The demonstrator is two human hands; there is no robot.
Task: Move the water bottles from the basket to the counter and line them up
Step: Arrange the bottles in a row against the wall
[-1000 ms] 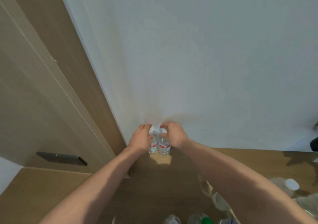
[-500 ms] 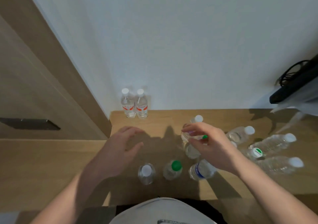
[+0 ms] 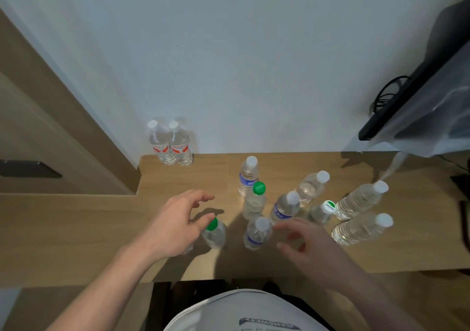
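Two red-labelled bottles stand side by side against the wall at the back left of the wooden counter. Several more clear bottles stand loosely grouped mid-counter, some with white caps, some with green. My left hand hovers with fingers apart, its thumb touching the cap of a green-capped bottle. My right hand is open just right of a white-capped, blue-labelled bottle, holding nothing. No basket is visible.
A white wall rises behind the counter. A wooden panel with a dark handle stands at the left. A dark screen with cables and plastic wrap juts in at the upper right. My white shirt fills the bottom edge.
Both hands let go of the two red-labelled bottles at the wall and drew back to the group of bottles; the view tilted down. The right hand moved lower, off the taller bottles.
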